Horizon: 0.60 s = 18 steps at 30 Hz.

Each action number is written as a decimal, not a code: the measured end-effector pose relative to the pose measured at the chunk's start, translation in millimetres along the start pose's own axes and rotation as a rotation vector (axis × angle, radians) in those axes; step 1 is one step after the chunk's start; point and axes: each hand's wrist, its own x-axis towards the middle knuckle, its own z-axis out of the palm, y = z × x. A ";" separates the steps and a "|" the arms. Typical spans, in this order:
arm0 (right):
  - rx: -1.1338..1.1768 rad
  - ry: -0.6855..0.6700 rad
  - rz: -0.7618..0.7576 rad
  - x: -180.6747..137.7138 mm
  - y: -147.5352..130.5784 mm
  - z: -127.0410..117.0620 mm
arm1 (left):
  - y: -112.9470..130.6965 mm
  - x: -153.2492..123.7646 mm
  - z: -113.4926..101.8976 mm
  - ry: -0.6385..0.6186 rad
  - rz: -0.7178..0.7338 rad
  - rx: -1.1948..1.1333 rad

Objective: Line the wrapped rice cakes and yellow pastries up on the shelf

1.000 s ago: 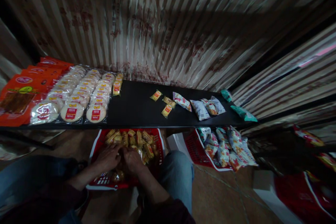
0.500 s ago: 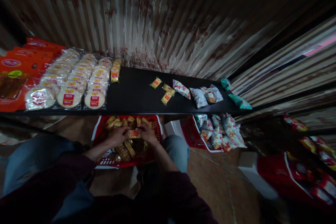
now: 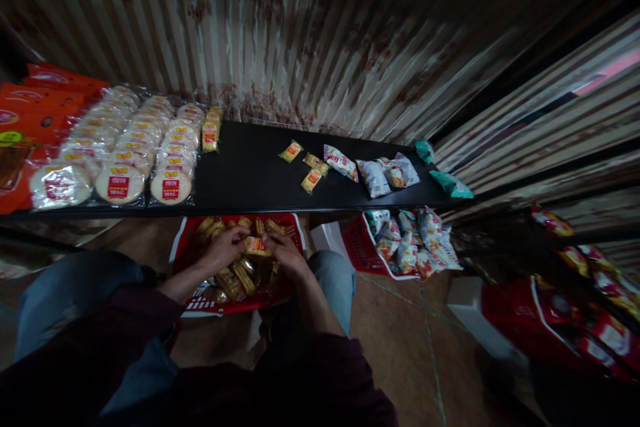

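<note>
A red basket (image 3: 186, 235) full of small yellow snack packets sits on the floor between my knees. My left hand (image 3: 226, 248) and my right hand (image 3: 281, 252) are both inside it, fingers curled. Between them they hold a yellow snack packet (image 3: 257, 247) by its two ends, just above the heap. Above the basket runs a black shelf (image 3: 250, 180).
On the shelf lie rows of round wrapped cakes (image 3: 120, 183) at the left, orange bags (image 3: 20, 140) beyond them, loose yellow packets (image 3: 311, 180) and white snack bags (image 3: 373, 177) to the right. A second red basket (image 3: 363, 255) of snack bags stands right of my knee. Corrugated wall behind.
My hands have come up from deep in the basket and now hold one yellow packet between them. The view has tilted slightly downward.
</note>
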 end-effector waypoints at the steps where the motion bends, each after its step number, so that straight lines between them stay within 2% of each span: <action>1: 0.036 -0.035 0.013 -2.9 -5.2 -2.4 | 2.3 -0.6 -0.2 0.004 0.013 -0.013; 6: 0.199 -0.146 0.047 -12.8 -26.6 -11.4 | 17.2 -2.8 -2.8 0.045 0.105 -0.077; 11: 0.294 -0.266 0.023 -16.9 -36.8 -9.9 | 30.1 0.3 -4.6 0.097 0.151 -0.098; 14: 0.355 -0.254 0.019 -16.6 -38.4 -7.4 | 37.3 1.7 -3.8 0.143 0.196 -0.071; 18: 0.505 -0.185 -0.002 -14.4 -39.3 -5.7 | 46.7 0.4 -1.2 0.258 0.333 -0.003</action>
